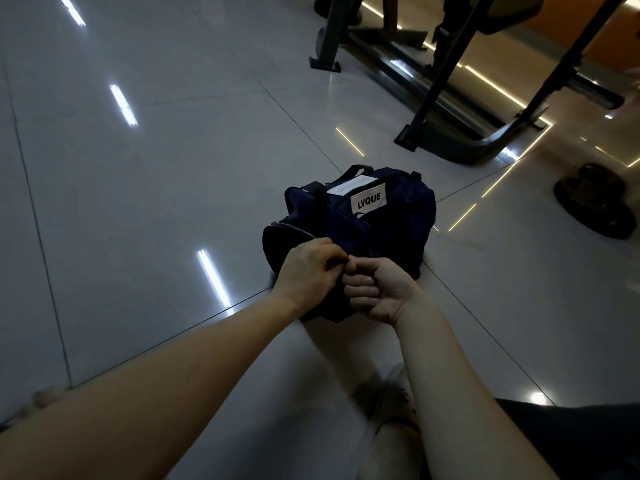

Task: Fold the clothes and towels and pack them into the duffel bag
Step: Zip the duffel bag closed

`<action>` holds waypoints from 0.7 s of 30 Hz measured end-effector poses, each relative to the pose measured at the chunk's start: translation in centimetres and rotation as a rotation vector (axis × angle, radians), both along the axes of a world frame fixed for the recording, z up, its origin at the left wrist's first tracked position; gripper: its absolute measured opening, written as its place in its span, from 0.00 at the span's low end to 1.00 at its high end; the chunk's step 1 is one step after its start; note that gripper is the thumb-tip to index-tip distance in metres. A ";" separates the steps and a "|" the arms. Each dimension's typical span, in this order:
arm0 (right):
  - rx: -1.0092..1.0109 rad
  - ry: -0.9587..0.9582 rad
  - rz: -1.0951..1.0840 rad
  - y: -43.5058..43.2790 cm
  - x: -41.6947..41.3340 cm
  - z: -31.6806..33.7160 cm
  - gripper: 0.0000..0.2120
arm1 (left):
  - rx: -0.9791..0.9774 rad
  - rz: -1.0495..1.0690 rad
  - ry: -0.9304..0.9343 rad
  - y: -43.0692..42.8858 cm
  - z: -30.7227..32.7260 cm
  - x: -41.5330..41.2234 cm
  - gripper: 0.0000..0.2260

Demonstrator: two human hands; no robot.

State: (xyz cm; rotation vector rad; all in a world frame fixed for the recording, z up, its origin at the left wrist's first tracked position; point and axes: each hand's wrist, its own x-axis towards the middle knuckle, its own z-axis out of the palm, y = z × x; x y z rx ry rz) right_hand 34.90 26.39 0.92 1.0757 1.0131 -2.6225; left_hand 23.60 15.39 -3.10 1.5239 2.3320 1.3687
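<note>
Duffel bag front and centre, sitting on the tiled floor, and both hands are working at its near end. The left hand has its fingers curled down and pinches the dark fabric at the bag's end. The right hand is balled into a tight fist right against it, thumb pressed to forefinger, knuckles touching the left fingertips. It is probably nipping the zip pull, though it is too dark there to say for sure.

Moving outward: a thin grey edge peeks out at the bag's left end, perhaps a towel tucked inside. The bag looks full and rounded, with its white label facing up.

By my reading this is late in the job. No loose clothes or towels show anywhere in view, so folding and packing look done, and closing the bag seems to be what is left.

The count: one bag, two hands on it, one lettered label with one paler tag just behind it. Nearer the camera sits one light shoe on the person's foot. Well beyond the bag stand dark gym machine frames, and off to the right lies what looks like one pair of dark sandals.
</note>
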 end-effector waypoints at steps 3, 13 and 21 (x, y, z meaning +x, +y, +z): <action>0.365 -0.140 -0.043 0.7 -0.2 0.5 0.23 | -0.007 0.008 -0.012 0.4 -0.1 -0.3 0.04; 1.756 -0.510 0.238 -1.2 -0.3 -3.2 0.30 | -0.073 0.047 -0.475 1.3 1.3 -1.5 0.02; 2.126 -0.465 0.056 -1.9 -1.2 -3.9 0.10 | -0.068 0.010 -0.621 1.4 1.6 -1.7 0.05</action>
